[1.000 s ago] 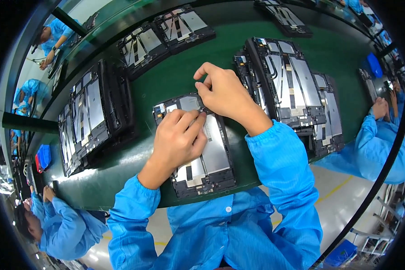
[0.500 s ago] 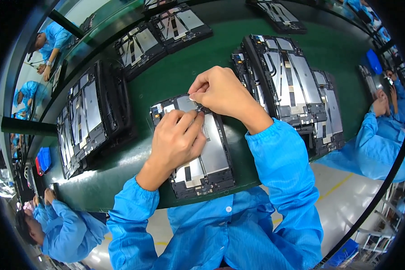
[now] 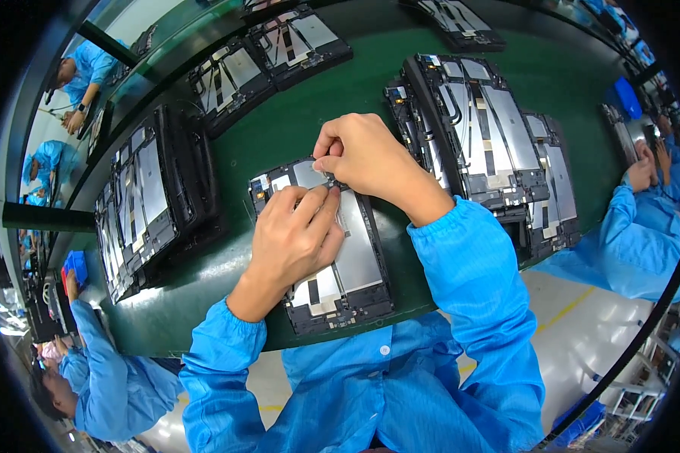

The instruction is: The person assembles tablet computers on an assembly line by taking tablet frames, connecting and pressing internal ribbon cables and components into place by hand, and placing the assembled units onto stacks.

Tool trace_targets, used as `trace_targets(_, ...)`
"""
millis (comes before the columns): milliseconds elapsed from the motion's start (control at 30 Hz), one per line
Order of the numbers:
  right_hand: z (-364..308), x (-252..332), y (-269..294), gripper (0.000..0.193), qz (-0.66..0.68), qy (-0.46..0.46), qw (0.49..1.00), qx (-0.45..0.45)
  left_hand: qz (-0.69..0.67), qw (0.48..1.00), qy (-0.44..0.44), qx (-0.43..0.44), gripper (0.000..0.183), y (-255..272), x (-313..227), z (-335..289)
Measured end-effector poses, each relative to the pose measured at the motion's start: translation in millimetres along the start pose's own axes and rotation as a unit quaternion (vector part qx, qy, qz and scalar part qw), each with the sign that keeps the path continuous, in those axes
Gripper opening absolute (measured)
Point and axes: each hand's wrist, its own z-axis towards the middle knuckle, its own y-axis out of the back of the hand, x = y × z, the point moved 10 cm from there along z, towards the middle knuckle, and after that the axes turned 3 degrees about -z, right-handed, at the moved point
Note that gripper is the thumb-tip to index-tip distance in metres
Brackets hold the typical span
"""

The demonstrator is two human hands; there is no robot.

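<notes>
In front of me on the green table lies an opened tablet (image 3: 359,260), its silver battery plates and black frame facing up. Over its upper right part, my right hand (image 3: 372,157) has thumb and forefinger pinched together at the top edge. What sits between those fingertips is too small to name. My left hand (image 3: 291,238) rests on the tablet's left and middle, fingers curled, with thumb and forefinger tips together just below the right hand. Whatever they pinch there is hidden. Both hands cover part of the tablet's upper half.
Right of my hands stands a pile of similar opened tablets (image 3: 510,132). Another stack (image 3: 147,196) leans at the left. More tablets (image 3: 298,38) lie along the far side. Co-workers in blue sit at both sides; a blue bin (image 3: 625,98) is at the right.
My hands hold nearly the same place, the right fingertips shifted slightly left. At the lower left, a co-worker's arm has reached out toward a blue bin.
</notes>
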Motion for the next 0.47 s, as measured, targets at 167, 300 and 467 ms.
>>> trace_targets(167,0.3,-0.2,-0.8,0.012,-0.003,0.004,1.000,-0.007,0.003,1.000,-0.002,-0.001,0.040,0.7,-0.6,1.7)
trace_targets(300,-0.5,0.6,-0.1,0.011,-0.002,0.010,1.000,-0.012,0.005,1.000,-0.004,0.002,0.040,0.5,-1.9,2.9)
trace_targets(467,-0.3,-1.3,-0.3,0.011,0.003,0.004,1.000,-0.008,0.007,1.000,0.001,0.006,0.039,-0.5,-1.5,1.4)
